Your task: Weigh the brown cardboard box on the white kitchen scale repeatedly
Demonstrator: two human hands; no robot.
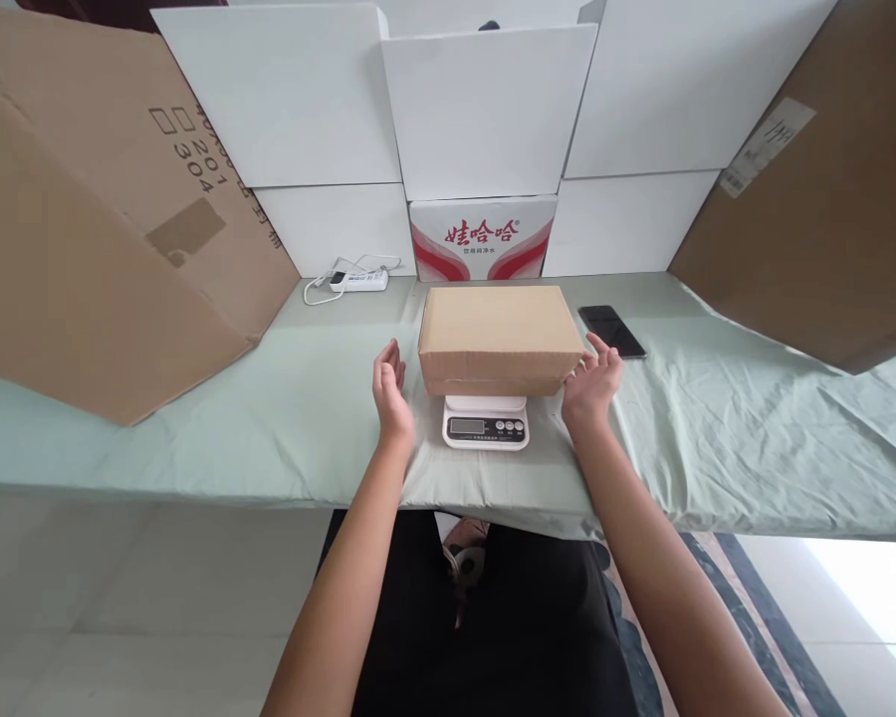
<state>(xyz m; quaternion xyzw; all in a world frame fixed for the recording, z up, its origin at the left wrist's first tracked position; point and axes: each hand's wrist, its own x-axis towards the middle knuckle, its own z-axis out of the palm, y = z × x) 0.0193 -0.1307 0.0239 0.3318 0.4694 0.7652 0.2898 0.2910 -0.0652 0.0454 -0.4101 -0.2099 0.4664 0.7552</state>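
Observation:
A brown cardboard box [502,324] rests on a white kitchen scale [485,432], covering its platform. The scale's small display and buttons face me, and I cannot make out a reading. My left hand [392,390] is to the left of the box, a small gap away, its fingers loosely curved and holding nothing. At the box's right front corner is my right hand [593,383], fingers apart; whether a fingertip touches the cardboard I cannot tell. A dark phone [611,331] lies on the cloth just beyond that hand.
Pale green cloth [269,438] covers the table. A white power strip [359,282] with a cable lies at the back left. White boxes [489,115] and a red-printed carton [482,239] form a wall behind. Large cardboard sheets stand at left [112,229] and right [828,229].

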